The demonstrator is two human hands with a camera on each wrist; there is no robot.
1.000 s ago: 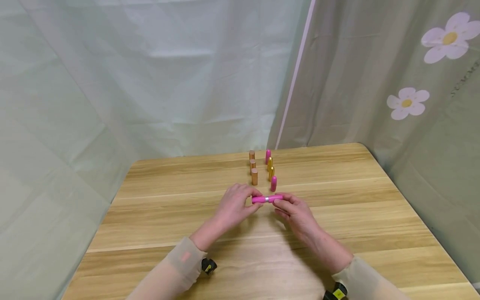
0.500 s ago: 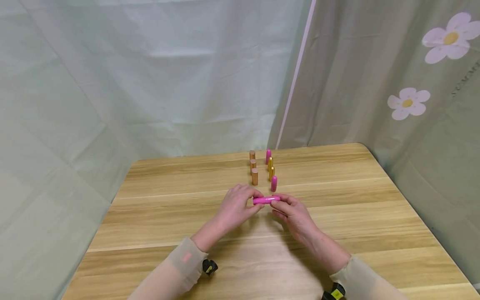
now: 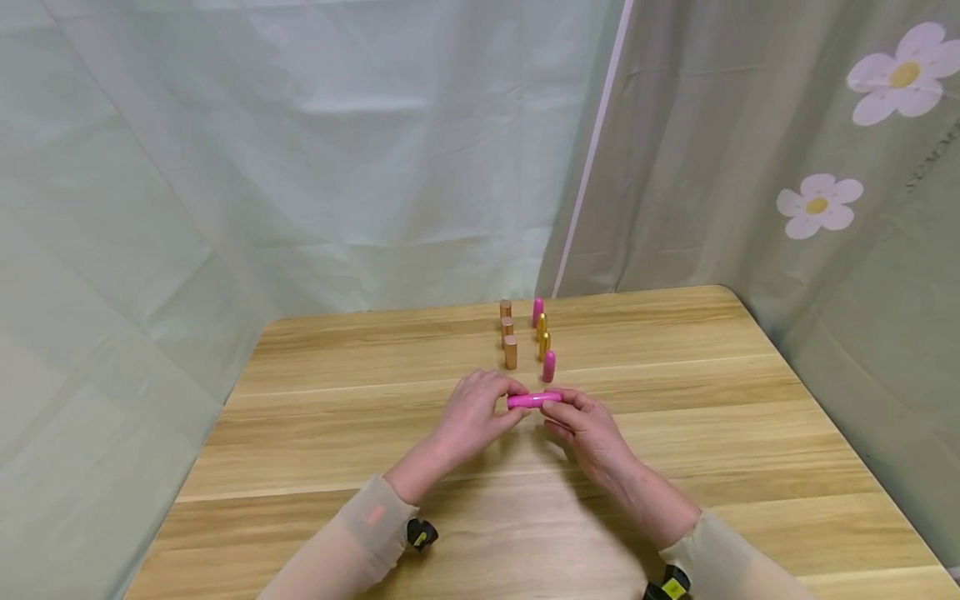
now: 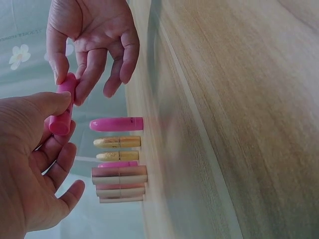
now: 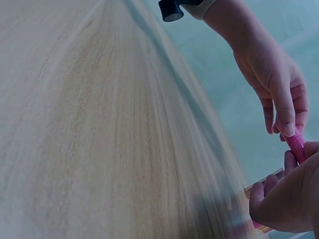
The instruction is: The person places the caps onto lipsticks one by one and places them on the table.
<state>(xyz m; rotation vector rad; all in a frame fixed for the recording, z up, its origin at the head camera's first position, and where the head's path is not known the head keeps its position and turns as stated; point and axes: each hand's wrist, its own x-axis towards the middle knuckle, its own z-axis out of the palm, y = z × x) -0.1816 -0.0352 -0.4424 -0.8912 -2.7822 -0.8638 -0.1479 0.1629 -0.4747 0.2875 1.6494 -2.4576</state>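
Note:
A glossy pink lipstick (image 3: 534, 401) lies level between both hands above the table, its cap and base together with no silver band showing. My left hand (image 3: 474, 414) pinches one end between thumb and fingers. At the other end, my right hand (image 3: 594, 431) holds it by thumb and fingertips. The left wrist view shows the rounded base end of the lipstick (image 4: 60, 124) under the left thumb. Just beyond the hands a pink lipstick (image 3: 550, 367) stands upright, heading a row with gold lipsticks (image 3: 544, 347) and another pink lipstick (image 3: 537, 312).
Left of that row, copper-coloured lipsticks (image 3: 511, 353) stand upright in a line running to the back. All stand on a wood-grain table (image 3: 322, 425). Pale curtains (image 3: 420, 167) hang close behind the table's far edge and at both sides.
The silver band seen at the held lipstick's middle one second ago is now covered. Both hands came slightly closer together, closing the tube, then stayed nearly still.

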